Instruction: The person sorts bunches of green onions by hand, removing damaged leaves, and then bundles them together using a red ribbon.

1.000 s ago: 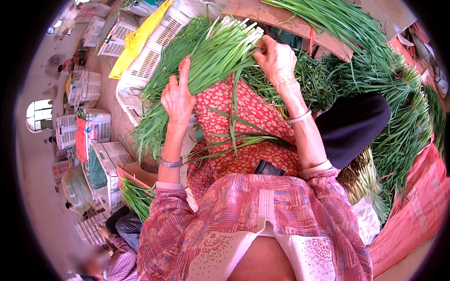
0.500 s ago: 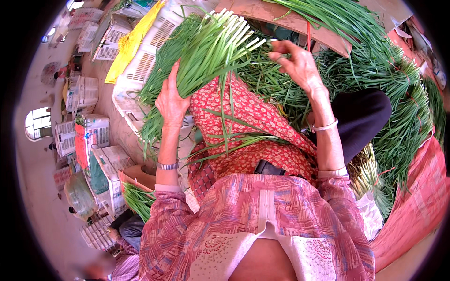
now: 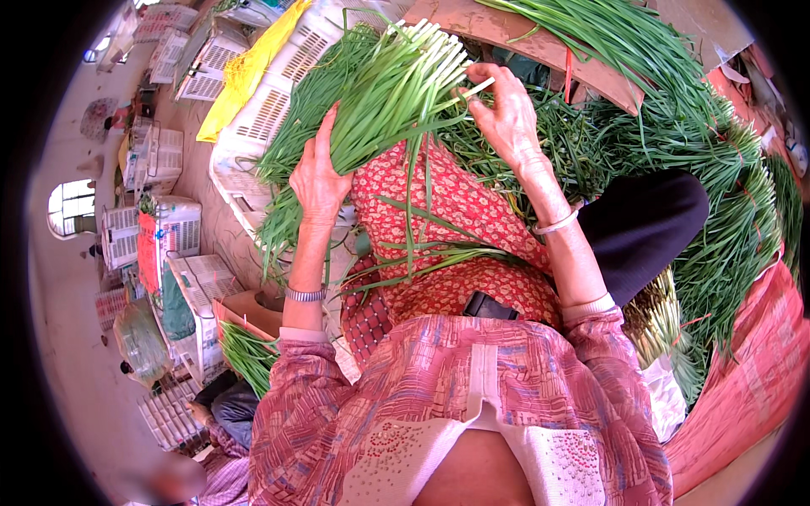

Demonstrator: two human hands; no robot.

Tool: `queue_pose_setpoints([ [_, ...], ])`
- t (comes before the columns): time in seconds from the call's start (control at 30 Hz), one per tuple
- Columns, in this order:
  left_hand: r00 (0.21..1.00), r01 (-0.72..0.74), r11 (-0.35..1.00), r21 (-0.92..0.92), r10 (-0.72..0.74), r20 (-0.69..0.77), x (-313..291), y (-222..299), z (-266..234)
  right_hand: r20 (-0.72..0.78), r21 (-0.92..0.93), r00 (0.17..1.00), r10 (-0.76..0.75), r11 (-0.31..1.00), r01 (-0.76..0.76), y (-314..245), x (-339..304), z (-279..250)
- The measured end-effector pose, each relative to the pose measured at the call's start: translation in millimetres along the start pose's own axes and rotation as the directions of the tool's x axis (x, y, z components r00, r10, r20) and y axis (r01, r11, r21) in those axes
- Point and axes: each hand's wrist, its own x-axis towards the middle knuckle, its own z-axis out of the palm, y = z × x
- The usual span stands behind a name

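Note:
A thick bunch of garlic chives (image 3: 384, 110), green with pale stem ends toward the upper right, lies in my left hand (image 3: 322, 181). That hand's fingers and thumb close round the leafy part, partly hidden beneath it. My right hand (image 3: 510, 118) is at the pale ends, thumb and fingers pinching a stem that sticks out past the others. Several loose chive leaves (image 3: 460, 253) lie across the red flowered apron (image 3: 472, 282) on my lap.
Chives are heaped to the right (image 3: 717, 219), some tied in bundles. A brown board (image 3: 523, 38) with more chives lies ahead. A white plastic crate (image 3: 253, 118) with a yellow bag (image 3: 245, 80) stands at left. Another person (image 3: 224, 472) sits at lower left.
My right hand has moved left, from just beside the bunch to its pale stem ends, and now pinches a stem. My left hand still holds the bunch in nearly the same place.

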Motion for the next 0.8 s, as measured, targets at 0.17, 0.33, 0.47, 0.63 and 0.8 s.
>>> queue_pose_setpoints([
  [0.17, 0.999, 0.02, 0.999, 0.04, -0.022, 0.045, 2, -1, 0, 0.186, -0.083, 0.982, -0.042, 0.995, 0.058, 10, 9, 17],
  [0.33, 0.978, -0.166, 0.986, -0.004, 0.164, -0.131, 1, -7, 3, 0.315, 0.143, 0.948, -0.043, 0.99, -0.002, 19, 15, 22],
  [0.47, 0.988, -0.124, 0.992, 0.004, 0.124, -0.097, 1, -6, 3, 0.264, 0.243, 0.958, -0.113, 0.969, 0.048, 27, 11, 9],
  [0.63, 1.0, -0.029, 0.995, 0.095, 0.028, 0.015, -2, -6, 0, 0.074, 0.243, 0.991, 0.111, 0.962, -0.126, 34, 18, -17],
  [0.8, 0.993, -0.097, 0.988, 0.119, 0.103, -0.052, 0, -1, 3, -0.149, -0.171, 0.939, 0.308, 0.928, -0.332, 82, 31, -95],
])
